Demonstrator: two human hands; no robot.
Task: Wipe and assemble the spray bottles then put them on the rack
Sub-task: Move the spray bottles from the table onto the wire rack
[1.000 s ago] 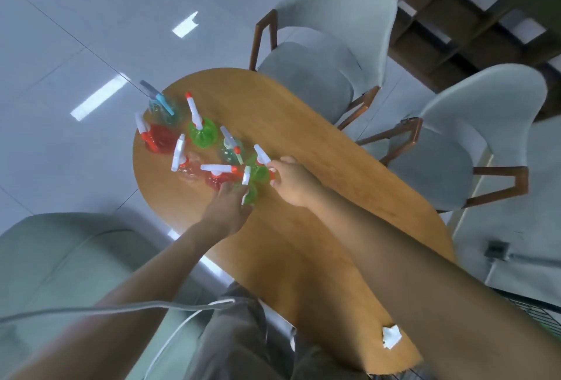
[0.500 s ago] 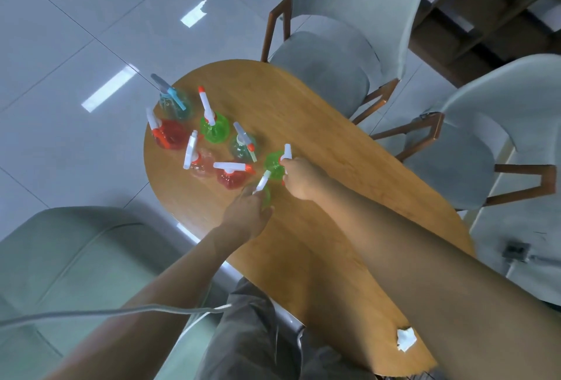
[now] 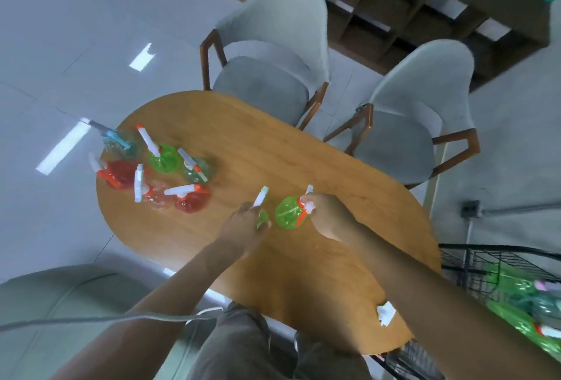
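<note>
Green translucent plastic spray bottles, one per hand, we see mid-worktop on the oval wooden worktop. Left hand has fingers curled round the small green spray bottle with white trigger; right hand grips the head of the round green bottle with orange-white trigger. Six more coloured spray bottles cluster far left. White crumpled wipe lies near the near edge. Black wire rack at right holds green bottles.
</note>
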